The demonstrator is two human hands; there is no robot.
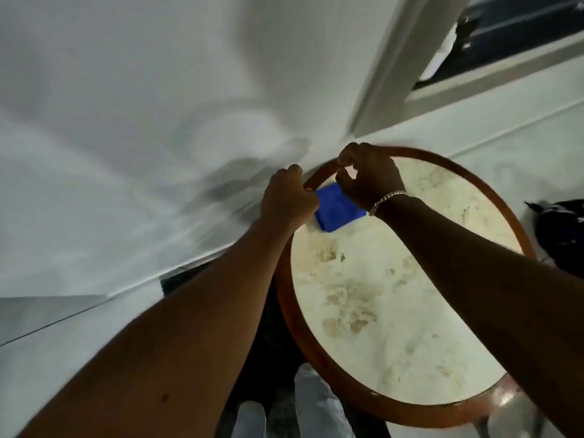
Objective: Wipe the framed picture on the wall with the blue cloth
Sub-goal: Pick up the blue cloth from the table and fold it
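The folded blue cloth [339, 207] lies mid-frame on the round wood-rimmed marble desk [379, 295] — between both hands; left hand [286, 200] curled beside it, right hand [368, 175] pinching its upper edge.

Legible text, labels, brands, numbers, signs: none. Blue cloth [339, 207]: plain, no tag or print showing. Round table [410, 407]: mottled pale top, brown rim, unmarked. Dark bag [562, 229] at right edge: a faint pale mark, too blurred to read.
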